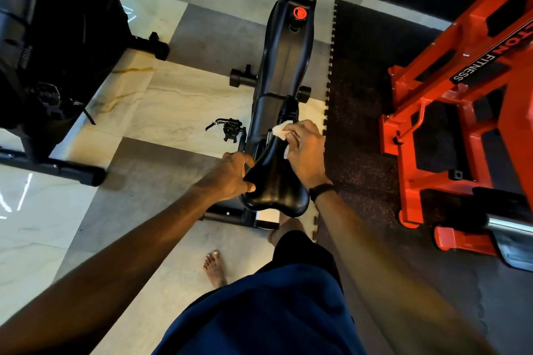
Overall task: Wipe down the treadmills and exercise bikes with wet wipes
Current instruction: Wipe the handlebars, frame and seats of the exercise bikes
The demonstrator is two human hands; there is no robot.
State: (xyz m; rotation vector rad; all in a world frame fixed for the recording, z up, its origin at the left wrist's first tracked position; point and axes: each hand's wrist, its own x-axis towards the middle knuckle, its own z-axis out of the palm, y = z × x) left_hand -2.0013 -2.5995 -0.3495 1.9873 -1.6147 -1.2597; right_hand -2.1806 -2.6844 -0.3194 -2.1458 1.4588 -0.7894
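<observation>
Bare feet (215, 269) stand closest, on polished tile (161, 106) just behind the exercise bike (284, 66), and the gloss of that floor suggests the first risk: a drip from the wet wipe (281, 131) could leave a slick patch underfoot. Next comes the black saddle (274, 181), where both hands work. The left hand (235, 174) grasps the saddle's left edge, fingers curled under it, steadying it. The right hand (305, 150) pinches the white wipe between thumb and fingers and presses it against the narrow nose of the saddle. Since the wipe is bunched small, it may skip the broad rear of the seat or slide off the nose, and the knuckles could knock the post just beneath. A hard push might also twist the saddle if its clamp is loose. Beyond the hands, the left pedal (229, 128) juts out with a loose strap, a likely snag for a shin. Farther on sits the red knob (300, 13) on the frame, not yet wiped as far as can be judged. To the right, the orange machine (450, 89) crowds the rubber mat (360, 89), leaving little room to step round.
</observation>
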